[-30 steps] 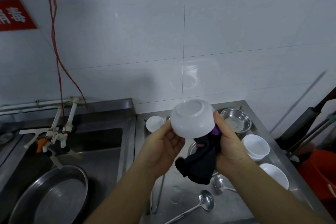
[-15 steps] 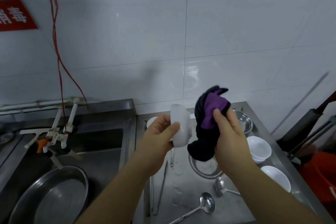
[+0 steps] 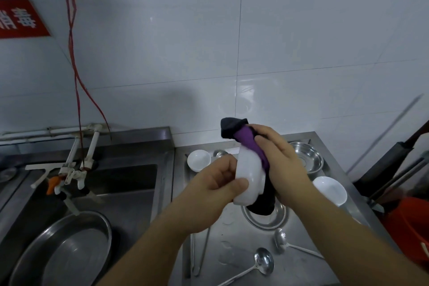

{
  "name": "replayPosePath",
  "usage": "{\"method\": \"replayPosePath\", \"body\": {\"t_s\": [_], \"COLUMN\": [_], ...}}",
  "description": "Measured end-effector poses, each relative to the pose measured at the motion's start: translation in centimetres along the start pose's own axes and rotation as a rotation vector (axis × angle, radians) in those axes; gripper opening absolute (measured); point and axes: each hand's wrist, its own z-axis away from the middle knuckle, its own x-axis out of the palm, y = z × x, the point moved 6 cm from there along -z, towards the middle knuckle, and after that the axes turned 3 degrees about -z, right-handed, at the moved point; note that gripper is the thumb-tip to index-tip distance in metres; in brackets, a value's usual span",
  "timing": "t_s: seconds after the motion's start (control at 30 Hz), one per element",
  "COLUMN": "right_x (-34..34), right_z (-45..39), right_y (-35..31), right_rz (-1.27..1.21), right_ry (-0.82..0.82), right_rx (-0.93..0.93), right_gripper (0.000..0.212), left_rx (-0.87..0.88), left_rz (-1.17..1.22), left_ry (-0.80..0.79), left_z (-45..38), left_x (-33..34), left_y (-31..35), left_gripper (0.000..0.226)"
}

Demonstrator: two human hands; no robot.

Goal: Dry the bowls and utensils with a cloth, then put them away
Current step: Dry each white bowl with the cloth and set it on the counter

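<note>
Head: cloth (image 3: 251, 146) now deeper in bowl (image 3: 249, 174) vs 0.5s ago

The cloth (image 3: 249, 144) and right hand (image 3: 282, 162) hide the white bowl's (image 3: 249, 176) inside.

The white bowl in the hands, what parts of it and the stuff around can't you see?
- White bowl: its inside is hidden in the head view; it is turned sideways and the cloth with the right hand covers it.
- Left hand: fingertips hidden behind the bowl.
- Metal dish below: partly covered by the hanging cloth.
- Red sign: cut off by the left edge.
- Orange bucket: cut off by the right edge.
</note>
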Motion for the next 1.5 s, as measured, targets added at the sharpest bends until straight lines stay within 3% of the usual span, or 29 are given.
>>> {"method": "replayPosePath", "body": {"t_s": [0.07,0.17,0.23,0.4,0.53,0.67,0.9,1.2,1.3,1.4,1.5], "right_x": [0.0,0.8,1.5,1.6,1.6,1.8,2.7,0.8,1.5,2.6,2.7], "right_z": [-0.4,0.4,1.1,0.8,0.1,-0.1,1.7,0.8,1.3,2.1,2.6], "right_y": [0.4,2.0,2.8,2.5,1.7,0.8,1.3,0.5,1.1,1.9,2.0], "right_rz": [-0.158,-0.413,-0.551,-0.602,-0.496,-0.457,-0.574,-0.389,-0.411,-0.451,-0.384], "right_ry": [0.022,0.015,0.012,0.107,0.149,0.185,0.214,0.295,0.304,0.262,0.246], "right_rx": [0.16,0.459,0.558,0.563,0.521,0.483,0.68,0.58,0.635,0.686,0.672], "right_gripper": [0.024,0.042,0.049,0.045,0.034,0.027,0.039,0.036,0.038,0.04,0.028], "left_rx": [0.043,0.11,0.13,0.091,0.014,-0.035,0.157,0.03,0.024,0.064,0.091], "left_rz": [-0.036,-0.031,-0.023,0.058,0.393,0.543,-0.085,-0.121,-0.118,-0.424,-0.66], "left_ry": [0.005,0.043,0.046,0.071,0.132,0.246,0.25,0.113,0.129,0.166,0.167], "left_z": [0.1,0.0,-0.3,-1.4,-2.3,-2.6,-1.5,-1.3,-1.2,-1.0,-0.7], "left_x": [0.2,0.4,0.5,0.4,-0.2,-0.7,0.9,-0.4,-1.0,-0.8,-0.8], "left_y": [0.6,1.6,1.8,1.7,2.1,2.0,2.7,1.9,1.4,1.1,0.6], "left_gripper": [0.027,0.02,0.022,0.035,0.058,0.038,0.027,0.037,0.036,0.019,0.014]}}
